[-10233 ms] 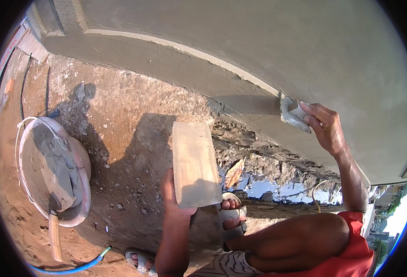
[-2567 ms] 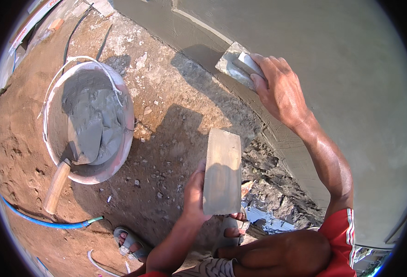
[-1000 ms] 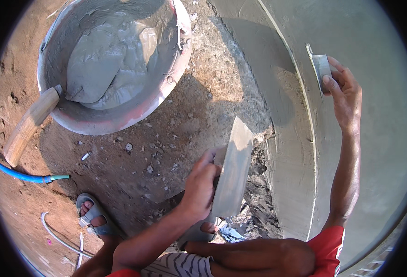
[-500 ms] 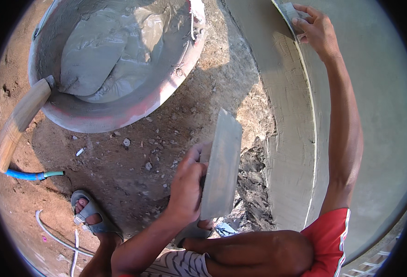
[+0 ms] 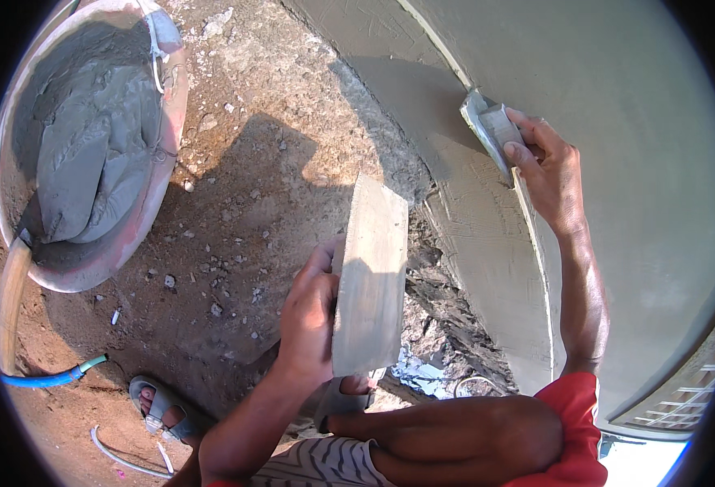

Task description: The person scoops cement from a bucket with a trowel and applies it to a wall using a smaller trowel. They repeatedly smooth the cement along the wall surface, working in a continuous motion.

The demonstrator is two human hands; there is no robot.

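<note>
My left hand [image 5: 309, 312] is closed round the grip of a flat rectangular plastering float [image 5: 371, 280], held up over the ground with its broad face showing; the grip is mostly hidden behind it. In my right hand [image 5: 550, 174] is a small edging trowel [image 5: 491, 130], gripped between thumb and fingers by its block-like handle. Its blade rests on the raised edge [image 5: 533, 223] between two smoothed grey cement surfaces. The wide plastered surface [image 5: 641, 219] lies to the right of that edge, and a narrower plastered band [image 5: 487, 252] to the left.
At the upper left stands a bucket [image 5: 171, 122] of wet mortar [image 5: 122, 154]; a wooden-handled tool [image 5: 12, 304] leans in it. A blue hose [image 5: 45, 379] lies below. Rough dirt and rubble [image 5: 227, 268] border the plaster. A white grille [image 5: 690, 398] is at lower right.
My right hand has drawn the edging trowel along the raised edge toward me. The view has shifted, so the bucket sits farther left. My left hand still holds the float, its face turned slightly.
</note>
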